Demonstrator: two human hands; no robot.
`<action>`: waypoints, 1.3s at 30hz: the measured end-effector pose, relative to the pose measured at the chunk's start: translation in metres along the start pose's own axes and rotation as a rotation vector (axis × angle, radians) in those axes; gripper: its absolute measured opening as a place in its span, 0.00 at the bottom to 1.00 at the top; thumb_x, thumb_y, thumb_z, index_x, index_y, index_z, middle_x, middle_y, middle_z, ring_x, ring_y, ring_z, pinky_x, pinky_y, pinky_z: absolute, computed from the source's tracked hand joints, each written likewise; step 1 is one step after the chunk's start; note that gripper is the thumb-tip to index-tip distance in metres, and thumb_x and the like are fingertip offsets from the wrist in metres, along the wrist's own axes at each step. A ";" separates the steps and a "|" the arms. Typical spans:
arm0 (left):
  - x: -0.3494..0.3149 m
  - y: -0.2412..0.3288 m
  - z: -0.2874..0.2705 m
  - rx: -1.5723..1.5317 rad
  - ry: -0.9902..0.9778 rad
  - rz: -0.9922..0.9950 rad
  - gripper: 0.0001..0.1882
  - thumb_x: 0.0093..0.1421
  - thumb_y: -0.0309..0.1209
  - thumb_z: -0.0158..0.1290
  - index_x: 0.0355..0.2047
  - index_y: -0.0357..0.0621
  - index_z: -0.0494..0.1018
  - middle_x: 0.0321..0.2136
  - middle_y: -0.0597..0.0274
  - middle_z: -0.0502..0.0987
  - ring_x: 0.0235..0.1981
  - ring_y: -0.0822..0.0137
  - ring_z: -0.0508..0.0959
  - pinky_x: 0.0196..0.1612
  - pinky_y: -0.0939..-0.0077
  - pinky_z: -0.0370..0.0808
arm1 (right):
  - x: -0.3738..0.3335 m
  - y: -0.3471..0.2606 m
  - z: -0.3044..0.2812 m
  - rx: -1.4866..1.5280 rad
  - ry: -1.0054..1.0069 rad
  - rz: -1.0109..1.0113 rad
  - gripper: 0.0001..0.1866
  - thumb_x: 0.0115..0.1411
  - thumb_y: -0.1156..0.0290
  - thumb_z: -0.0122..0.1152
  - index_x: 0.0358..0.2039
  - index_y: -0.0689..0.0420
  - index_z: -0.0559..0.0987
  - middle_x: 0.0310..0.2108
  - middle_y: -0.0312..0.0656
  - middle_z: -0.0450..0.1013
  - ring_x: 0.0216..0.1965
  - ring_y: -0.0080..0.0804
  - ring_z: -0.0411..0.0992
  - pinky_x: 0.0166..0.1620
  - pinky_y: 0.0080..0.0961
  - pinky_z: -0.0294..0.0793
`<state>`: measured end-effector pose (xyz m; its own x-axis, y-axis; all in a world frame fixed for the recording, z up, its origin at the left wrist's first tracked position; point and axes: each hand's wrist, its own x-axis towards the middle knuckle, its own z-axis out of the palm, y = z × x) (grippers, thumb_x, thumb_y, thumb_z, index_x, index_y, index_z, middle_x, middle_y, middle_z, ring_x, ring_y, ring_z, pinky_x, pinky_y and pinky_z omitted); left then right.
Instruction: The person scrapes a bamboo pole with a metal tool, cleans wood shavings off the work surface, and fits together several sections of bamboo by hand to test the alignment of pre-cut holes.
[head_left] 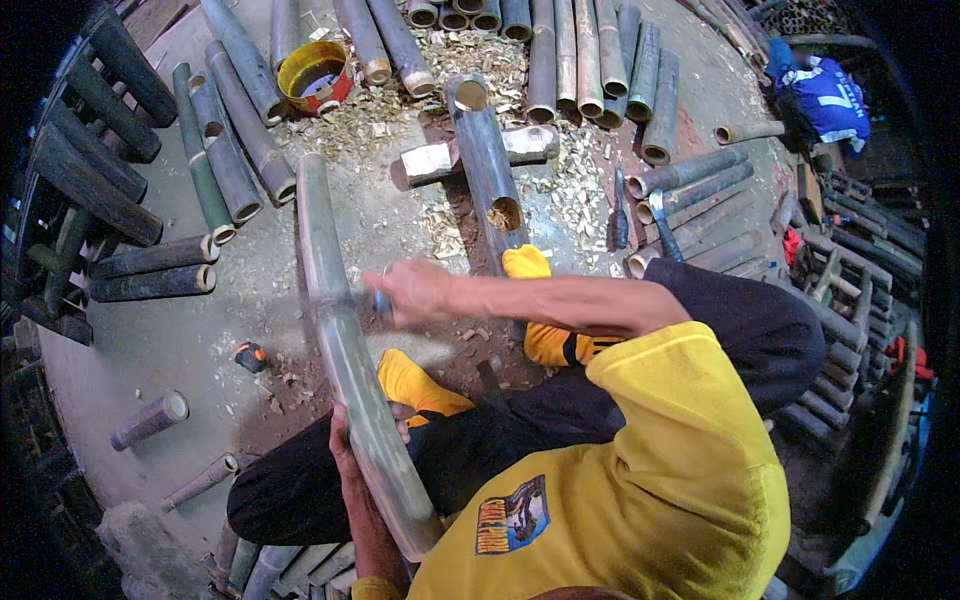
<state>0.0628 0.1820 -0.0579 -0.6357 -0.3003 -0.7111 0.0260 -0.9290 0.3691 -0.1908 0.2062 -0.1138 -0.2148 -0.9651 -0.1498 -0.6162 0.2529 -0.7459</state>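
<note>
partly hidden, left hand point(343, 438) curled round bamboo pole point(350, 365); right hand point(415, 292) blurred, can't tell its grip.

The held bamboo pole point(352, 372) looks smooth and glossy, the shirt point(650, 470) matt cloth, the wood chips point(572, 210) rough.

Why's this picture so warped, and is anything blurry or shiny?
Head view: fisheye lens bends straight edges, corners black; head view: right hand smeared, probably by motion; head view: pale sheen along the bamboo in the left hand.
</note>
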 end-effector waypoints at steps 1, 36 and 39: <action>-0.002 0.002 0.002 -0.006 0.004 -0.001 0.38 0.52 0.59 0.47 0.48 0.35 0.63 0.27 0.49 0.74 0.22 0.56 0.76 0.22 0.66 0.78 | -0.011 -0.016 0.000 -0.093 -0.102 -0.155 0.16 0.43 0.67 0.60 0.33 0.55 0.67 0.18 0.51 0.70 0.25 0.53 0.73 0.26 0.46 0.71; 0.004 0.006 -0.009 -0.019 -0.005 -0.118 0.36 0.51 0.55 0.42 0.45 0.31 0.66 0.26 0.46 0.74 0.24 0.55 0.75 0.29 0.64 0.73 | -0.008 -0.020 -0.001 -0.173 -0.268 -0.288 0.15 0.42 0.74 0.58 0.32 0.55 0.66 0.18 0.51 0.71 0.24 0.50 0.73 0.27 0.40 0.73; 0.004 0.004 -0.005 -0.026 -0.002 -0.130 0.32 0.54 0.54 0.42 0.44 0.35 0.67 0.27 0.47 0.75 0.24 0.56 0.76 0.30 0.64 0.74 | 0.019 0.012 0.001 -0.269 -0.045 -0.059 0.15 0.41 0.74 0.58 0.30 0.56 0.66 0.20 0.50 0.71 0.24 0.51 0.72 0.28 0.41 0.73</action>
<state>0.0647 0.1758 -0.0623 -0.6362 -0.1769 -0.7509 -0.0366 -0.9653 0.2585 -0.2019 0.1906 -0.1267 -0.1417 -0.9793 -0.1444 -0.8072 0.1988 -0.5559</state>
